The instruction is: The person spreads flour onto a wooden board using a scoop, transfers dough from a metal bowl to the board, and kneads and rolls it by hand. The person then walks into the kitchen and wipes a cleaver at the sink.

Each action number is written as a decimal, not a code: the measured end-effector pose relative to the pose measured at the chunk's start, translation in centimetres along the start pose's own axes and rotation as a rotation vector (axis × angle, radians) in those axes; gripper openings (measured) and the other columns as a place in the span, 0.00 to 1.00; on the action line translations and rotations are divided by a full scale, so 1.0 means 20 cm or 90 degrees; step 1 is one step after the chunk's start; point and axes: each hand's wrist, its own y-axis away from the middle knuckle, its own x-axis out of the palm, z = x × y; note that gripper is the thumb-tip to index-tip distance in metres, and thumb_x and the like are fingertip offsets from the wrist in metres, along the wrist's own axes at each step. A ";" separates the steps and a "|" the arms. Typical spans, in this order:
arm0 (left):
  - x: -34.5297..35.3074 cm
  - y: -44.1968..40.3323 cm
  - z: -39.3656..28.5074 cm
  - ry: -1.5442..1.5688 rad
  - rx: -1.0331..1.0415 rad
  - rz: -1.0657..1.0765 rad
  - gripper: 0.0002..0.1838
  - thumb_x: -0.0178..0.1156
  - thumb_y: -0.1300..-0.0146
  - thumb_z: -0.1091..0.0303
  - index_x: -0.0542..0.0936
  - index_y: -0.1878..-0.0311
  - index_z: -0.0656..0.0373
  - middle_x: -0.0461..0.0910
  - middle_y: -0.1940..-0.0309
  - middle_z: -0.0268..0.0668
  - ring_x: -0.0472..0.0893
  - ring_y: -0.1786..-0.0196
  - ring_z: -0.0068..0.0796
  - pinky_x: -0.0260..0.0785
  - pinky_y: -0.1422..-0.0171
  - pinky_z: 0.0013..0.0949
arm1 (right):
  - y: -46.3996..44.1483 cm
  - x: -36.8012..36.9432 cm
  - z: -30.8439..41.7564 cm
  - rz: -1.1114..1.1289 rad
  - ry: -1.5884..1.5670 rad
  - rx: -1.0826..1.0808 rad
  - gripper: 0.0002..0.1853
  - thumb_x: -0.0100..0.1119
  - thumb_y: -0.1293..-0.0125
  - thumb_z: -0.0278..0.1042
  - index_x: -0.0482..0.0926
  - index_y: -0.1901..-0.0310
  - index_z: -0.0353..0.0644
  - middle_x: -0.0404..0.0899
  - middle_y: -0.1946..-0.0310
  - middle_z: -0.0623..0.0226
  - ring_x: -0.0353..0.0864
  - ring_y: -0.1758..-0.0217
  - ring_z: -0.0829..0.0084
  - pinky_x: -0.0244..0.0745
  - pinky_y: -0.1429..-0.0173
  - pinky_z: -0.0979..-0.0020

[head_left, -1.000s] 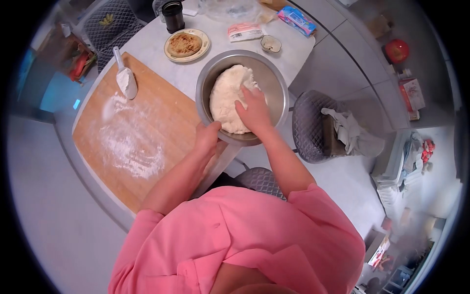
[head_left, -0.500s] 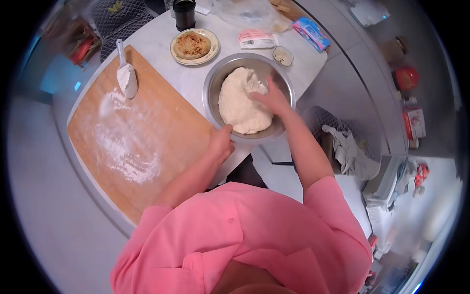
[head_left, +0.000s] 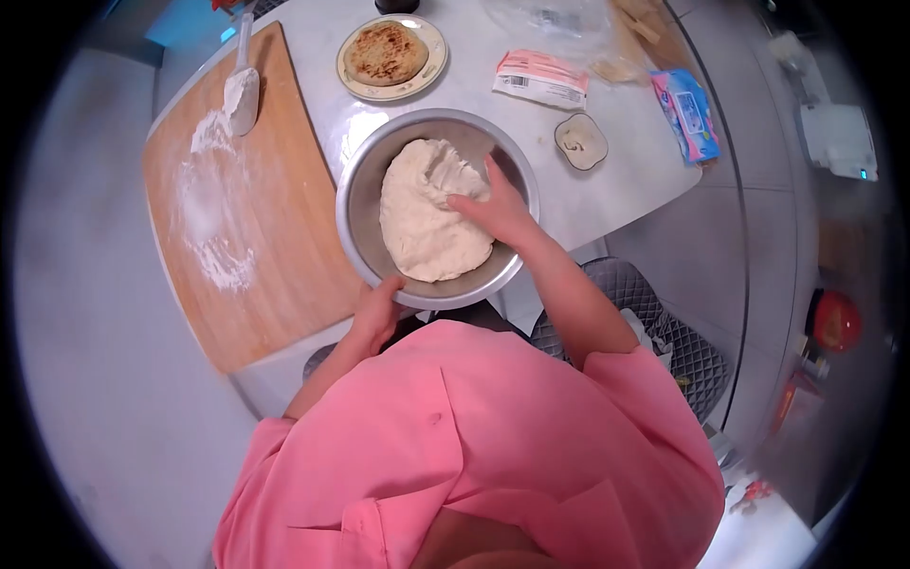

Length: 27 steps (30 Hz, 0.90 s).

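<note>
dough (head_left: 427, 228): one pale, soft-looking mass, seated in the bowl and apart from its left wall. surface matt and lumpy; a ragged fold at the upper end, lower end smoother and rounded.

change: a second ago the right hand (head_left: 500, 211) lay with its fingers on the dough; it now stands at the dough's right side, and the fold shows deeper. this suggests the mass is being turned over on itself, with the work unfinished.

right hand: fingers spread, not clenched; thumb against the dough, the others near its right edge. whether they press cannot be told.

metal bowl (head_left: 365, 201): wide, round, at the table's near edge.

left hand (head_left: 377, 308): grasping the bowl's near-left rim, thumb above; fingers beneath hidden.

wooden board (head_left: 296, 209): left of the bowl, dusted with flour (head_left: 209, 194). scoop (head_left: 248, 111): at its far end, holding flour.

plate (head_left: 437, 63): beyond the bowl, bearing a browned flatbread (head_left: 386, 53).

small dish (head_left: 591, 152), pink-and-white packet (head_left: 540, 80), blue-and-pink pack (head_left: 690, 116): on the table (head_left: 616, 201), right of the plate.
</note>
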 end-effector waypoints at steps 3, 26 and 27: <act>-0.03 0.00 0.01 -0.027 -0.036 0.008 0.26 0.55 0.38 0.70 0.62 0.39 0.69 0.73 0.47 0.47 0.78 0.50 0.40 0.73 0.47 0.43 | -0.05 -0.02 0.00 0.026 -0.001 -0.033 0.55 0.68 0.51 0.53 0.48 0.30 0.29 0.59 0.35 0.39 0.60 0.30 0.52 0.56 0.29 0.64; 0.04 -0.52 -0.69 -0.830 0.444 -0.090 0.12 0.53 0.35 0.63 0.63 0.58 0.58 0.78 0.73 0.52 0.78 0.67 0.58 0.68 0.64 0.53 | -0.35 0.04 0.04 0.132 -0.308 0.147 0.32 0.67 0.45 0.38 0.69 0.40 0.33 0.75 0.47 0.62 0.73 0.43 0.72 0.66 0.38 0.71; 0.04 -0.51 -0.70 -0.827 0.442 -0.093 0.12 0.53 0.35 0.63 0.63 0.58 0.58 0.78 0.73 0.52 0.78 0.67 0.58 0.68 0.64 0.53 | -0.36 0.02 0.08 0.173 -0.341 0.166 0.31 0.66 0.44 0.38 0.69 0.41 0.33 0.75 0.47 0.62 0.73 0.44 0.72 0.66 0.39 0.72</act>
